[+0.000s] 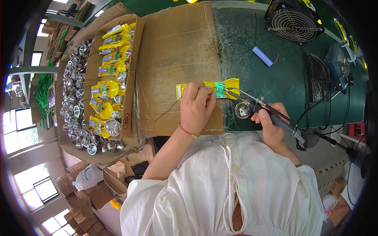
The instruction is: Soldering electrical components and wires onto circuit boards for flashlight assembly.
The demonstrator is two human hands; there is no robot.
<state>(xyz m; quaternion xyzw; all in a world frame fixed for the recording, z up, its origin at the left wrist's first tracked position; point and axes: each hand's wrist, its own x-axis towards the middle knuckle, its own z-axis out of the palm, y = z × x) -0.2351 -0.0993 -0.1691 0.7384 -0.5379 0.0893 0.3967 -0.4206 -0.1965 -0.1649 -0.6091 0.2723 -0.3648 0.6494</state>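
Head view — left hand (197, 105) pins the yellow housing (208, 89), right hand (271, 125) grips the soldering iron (275, 118) at three o'clock — a slip could scorch fingertips.

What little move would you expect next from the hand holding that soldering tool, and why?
Probably a slight nudge of the soldering iron tip onto the green circuit board: the right hand aims it there, while the left hand presses the yellow housing down.
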